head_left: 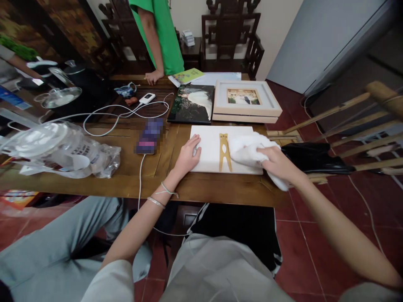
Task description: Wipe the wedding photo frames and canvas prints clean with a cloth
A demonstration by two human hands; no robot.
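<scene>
A flat white board (208, 157) lies on the wooden table in front of me. Its left edge is under my left hand (189, 156), whose fingers are stretched out and pressed on the surface. My right hand (278, 164) grips a bunched white towel (248, 147) that covers the board's right part and hangs over toward the table's edge. Between my hands, on the white surface, is a flat gold cat-shaped piece (224, 142) with two long legs and an oval hole; I cannot tell whether it is loose or attached.
Behind the board are a dark photo panel (192, 107) and a pale framed picture (267, 94). A phone (149, 136) with a white cable and a plastic-wrapped container (67, 144) lie left. A person in green (168, 37) leans across the table; a bamboo chair (340, 105) stands right.
</scene>
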